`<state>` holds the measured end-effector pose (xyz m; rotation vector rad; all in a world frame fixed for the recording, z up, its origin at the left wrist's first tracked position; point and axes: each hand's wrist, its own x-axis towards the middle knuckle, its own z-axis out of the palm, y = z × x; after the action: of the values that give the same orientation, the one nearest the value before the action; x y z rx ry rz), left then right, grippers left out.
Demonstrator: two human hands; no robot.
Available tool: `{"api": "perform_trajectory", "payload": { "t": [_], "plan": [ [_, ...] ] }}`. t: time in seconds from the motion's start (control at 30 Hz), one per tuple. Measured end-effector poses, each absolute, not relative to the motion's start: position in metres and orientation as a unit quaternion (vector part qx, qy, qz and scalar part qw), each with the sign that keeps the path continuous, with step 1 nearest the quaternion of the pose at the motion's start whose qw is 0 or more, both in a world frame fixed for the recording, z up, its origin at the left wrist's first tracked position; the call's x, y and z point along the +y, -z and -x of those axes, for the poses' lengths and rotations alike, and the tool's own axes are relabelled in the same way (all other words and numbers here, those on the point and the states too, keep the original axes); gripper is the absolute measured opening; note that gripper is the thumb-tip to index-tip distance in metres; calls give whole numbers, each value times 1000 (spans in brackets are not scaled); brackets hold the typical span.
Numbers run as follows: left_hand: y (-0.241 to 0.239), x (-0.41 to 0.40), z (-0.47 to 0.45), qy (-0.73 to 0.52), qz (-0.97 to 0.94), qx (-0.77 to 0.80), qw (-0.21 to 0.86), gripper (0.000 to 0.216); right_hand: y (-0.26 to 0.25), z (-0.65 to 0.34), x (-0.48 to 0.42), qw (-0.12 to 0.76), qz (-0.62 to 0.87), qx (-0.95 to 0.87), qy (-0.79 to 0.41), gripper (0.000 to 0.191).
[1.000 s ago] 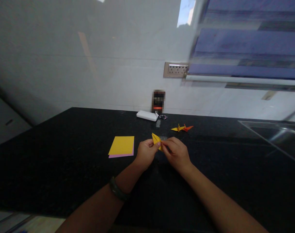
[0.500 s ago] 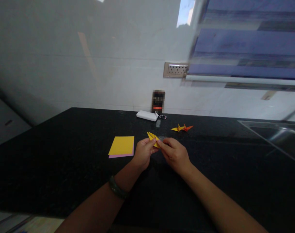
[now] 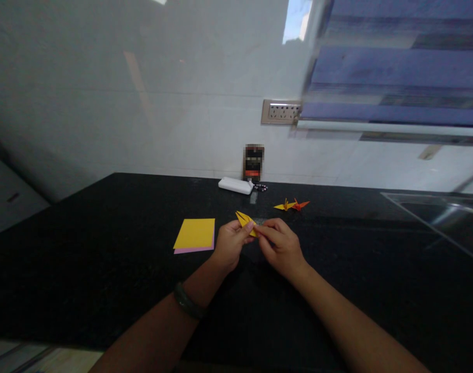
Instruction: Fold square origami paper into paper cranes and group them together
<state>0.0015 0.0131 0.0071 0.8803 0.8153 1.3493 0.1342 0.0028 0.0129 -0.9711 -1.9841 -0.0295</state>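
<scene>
Both my hands meet over a black countertop [image 3: 84, 248] and pinch a small folded yellow paper piece [image 3: 245, 221]. My left hand [image 3: 229, 245] grips its lower left side with thumb and fingers closed; a dark band sits on that wrist. My right hand [image 3: 282, 246] pinches the right end of the same piece. Two pointed flaps stick up and left from between the fingers. To the left lies a flat yellow square sheet [image 3: 195, 233] on top of a pink sheet [image 3: 193, 249].
Two finished paper cranes, one yellow [image 3: 284, 205] and one orange [image 3: 300, 205], stand behind my hands. A white flat box [image 3: 235, 185] and a dark upright object lie at the wall. A metal sink [image 3: 442, 217] is at the right. A wall socket [image 3: 281, 112] is above.
The yellow piece has turned in my fingers, its points now splayed up and left. Both hands shifted slightly up and left; nothing was let go.
</scene>
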Motion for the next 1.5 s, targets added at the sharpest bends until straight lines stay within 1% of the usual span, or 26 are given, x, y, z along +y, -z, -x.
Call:
{"api": "perform_trajectory", "payload": {
  "t": [0.07, 0.1, 0.2, 0.27, 0.47, 0.63, 0.97, 1.07, 1.3, 1.4, 1.5],
  "plan": [
    [-5, 14, -1, -587, -390, 357, 613, 24, -12, -132, 4, 490, 420, -763, -35, 16],
    [-5, 14, -1, -586, -395, 359, 609, 24, -11, -131, 5, 497, 436, -749, -56, 13],
    [-4, 15, -1, -585, -406, 371, 597, 22, -12, -129, 6, 486, 458, -738, -96, 10],
    [-4, 16, -1, -586, -411, 380, 586, 21, -12, -129, 7, 478, 455, -743, -110, 12],
    [-2, 16, 0, -587, -435, 361, 579, 19, -14, -130, 7, 473, 447, -749, -125, 14],
    [-3, 16, 0, -590, -427, 355, 586, 25, -14, -129, 6, 469, 448, -750, -130, 15],
    [1, 20, 3, -589, -454, 372, 556, 21, -14, -128, 4, 468, 440, -753, -142, 13],
    [-1, 18, 2, -595, -436, 364, 569, 20, -15, -127, 3, 474, 438, -749, -149, 12],
    [-9, 12, -3, -601, -350, 314, 647, 24, -15, -126, 0, 478, 424, -749, -175, 12],
    [-9, 13, -3, -603, -343, 319, 646, 32, -13, -126, 1, 479, 430, -741, -190, 12],
    [-9, 15, -1, -601, -367, 328, 629, 30, -11, -128, 4, 484, 444, -727, -198, 13]
  ]
}}
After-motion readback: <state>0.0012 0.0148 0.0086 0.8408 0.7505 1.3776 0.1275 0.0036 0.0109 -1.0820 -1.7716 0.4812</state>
